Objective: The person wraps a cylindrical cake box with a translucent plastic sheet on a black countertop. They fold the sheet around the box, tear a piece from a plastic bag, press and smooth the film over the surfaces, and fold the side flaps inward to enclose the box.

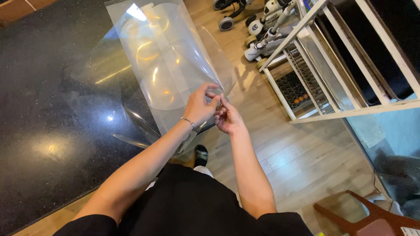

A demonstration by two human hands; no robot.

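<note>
A clear plastic sheet (168, 65) overhangs the dark worktop's (52, 109) right edge; the left hand (199, 106) and right hand (226, 117) pinch its near corner between closed fingertips, seemingly to pick apart its layers

White rack (337, 114) (kick scooters (262, 26) behind), red chair (372, 218).

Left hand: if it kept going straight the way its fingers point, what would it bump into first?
Probably the right hand: the left hand points right at it, fingertips nearly touching, pinching the clear plastic sheet.
</note>
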